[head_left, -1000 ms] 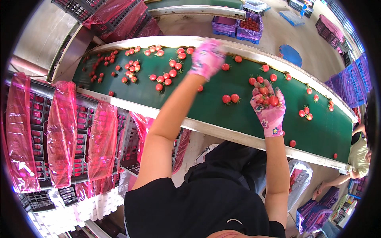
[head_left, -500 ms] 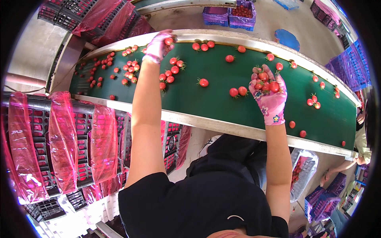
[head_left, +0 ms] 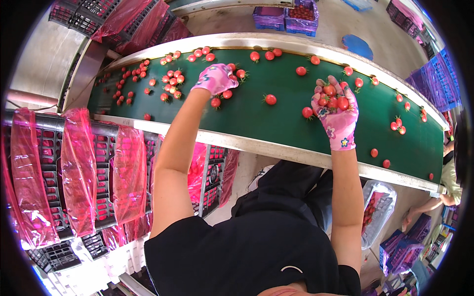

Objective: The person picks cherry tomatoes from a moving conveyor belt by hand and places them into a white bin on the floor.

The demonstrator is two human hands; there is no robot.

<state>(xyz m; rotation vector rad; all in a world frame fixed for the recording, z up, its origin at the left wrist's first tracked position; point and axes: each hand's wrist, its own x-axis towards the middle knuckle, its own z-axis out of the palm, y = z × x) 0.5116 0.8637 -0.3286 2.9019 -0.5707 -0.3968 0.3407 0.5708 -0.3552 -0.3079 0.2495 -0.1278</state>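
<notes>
My left hand [head_left: 216, 79] palm-down, curled over small red tomatoes [head_left: 221, 97] on the green belt [head_left: 276, 123], grasp unclear | loose tomato [head_left: 270, 99] lies between hands | my right hand [head_left: 337, 114] cupped, holding a tomato handful [head_left: 333, 100].

Sorting hall, concrete floor [head_left: 237, 19].
Black crates [head_left: 52, 163] lined with pink bags [head_left: 79, 167]; purple crates [head_left: 286, 12] beyond; bright daylight.

Small red tomatoes [head_left: 333, 98], green-stemmed: a handful heaped in my upturned right palm; others [head_left: 170, 81] scattered loose across the green belt [head_left: 276, 123].
</notes>
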